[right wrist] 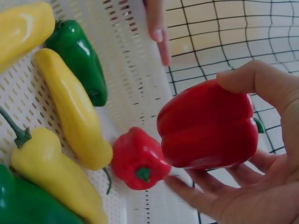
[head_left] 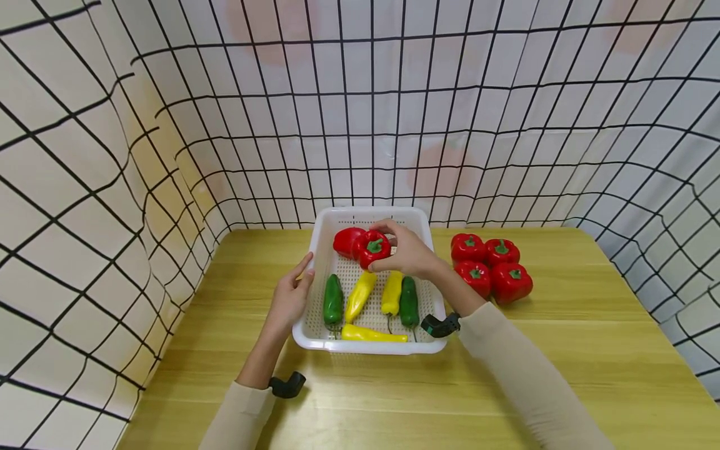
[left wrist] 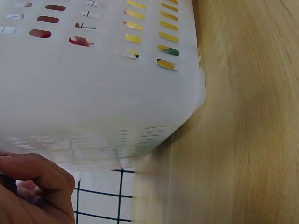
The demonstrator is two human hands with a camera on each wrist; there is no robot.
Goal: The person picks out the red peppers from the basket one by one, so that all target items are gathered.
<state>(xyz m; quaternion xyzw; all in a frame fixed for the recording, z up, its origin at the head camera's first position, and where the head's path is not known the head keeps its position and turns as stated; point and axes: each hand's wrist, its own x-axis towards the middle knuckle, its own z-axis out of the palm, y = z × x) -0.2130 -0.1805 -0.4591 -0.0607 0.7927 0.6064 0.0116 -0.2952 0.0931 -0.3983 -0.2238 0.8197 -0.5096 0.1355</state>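
My right hand [head_left: 407, 253] holds a red bell pepper [right wrist: 210, 126] between thumb and fingers, over the far part of the white perforated basket [head_left: 369, 349]. Another red bell pepper [head_left: 345, 240] lies in the basket, beside the held one in the head view. My left hand [head_left: 289, 297] rests against the basket's left side, fingers fairly straight; only part of it shows in the left wrist view. Nearer in the basket lie a green pepper [head_left: 333, 300] on the left, another green pepper [head_left: 409, 303] on the right, and three yellow peppers, one of them [head_left: 374, 334] along the near wall.
Several red bell peppers [head_left: 510, 282] stand grouped on the wooden table [head_left: 585, 350], right of the basket. A black wire grid [head_left: 349, 131] encloses the back and sides, with white sheeting behind it. Each wrist wears a black device [head_left: 440, 325].
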